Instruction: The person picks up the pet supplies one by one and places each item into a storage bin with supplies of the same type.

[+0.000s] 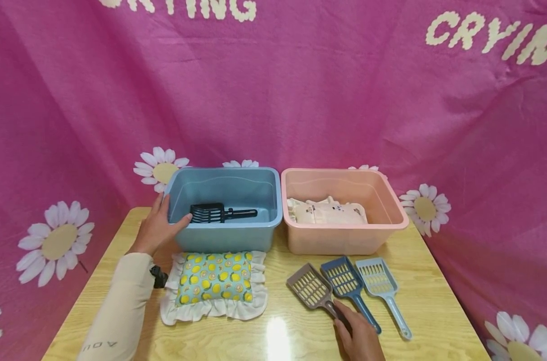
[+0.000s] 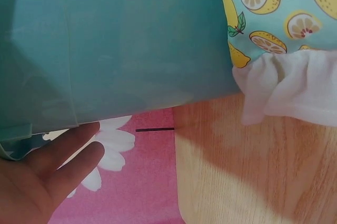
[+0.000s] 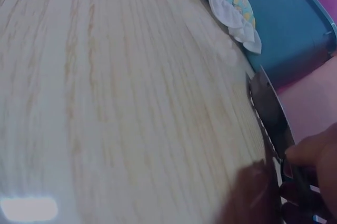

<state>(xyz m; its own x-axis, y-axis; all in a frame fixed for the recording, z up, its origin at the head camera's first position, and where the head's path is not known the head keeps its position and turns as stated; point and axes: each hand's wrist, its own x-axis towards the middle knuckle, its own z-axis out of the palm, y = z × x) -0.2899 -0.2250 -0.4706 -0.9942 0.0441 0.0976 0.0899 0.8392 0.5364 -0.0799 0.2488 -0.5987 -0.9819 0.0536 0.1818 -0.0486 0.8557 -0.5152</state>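
My left hand (image 1: 158, 228) rests at the front left corner of a blue plastic bin (image 1: 228, 235), thumb over the rim and straight, spread fingers along its outer side. In the bin lies a black slotted litter scoop (image 1: 212, 213). My right hand (image 1: 359, 333) grips the handle of a brown litter scoop (image 1: 310, 287); the right wrist view shows its thin edge close to the table. Right of it lie a dark blue litter scoop (image 1: 346, 281) and a light blue litter scoop (image 1: 382, 283). A lemon-print pillow (image 1: 215, 278) with white frills lies before the blue bin.
A pink bin (image 1: 336, 240) stands beside the blue one and holds a cream frilled pillow (image 1: 332, 213). The wooden table (image 1: 237, 341) reflects a bright light near its front. A magenta cloth (image 1: 273, 100) with daisies hangs behind and at both sides.
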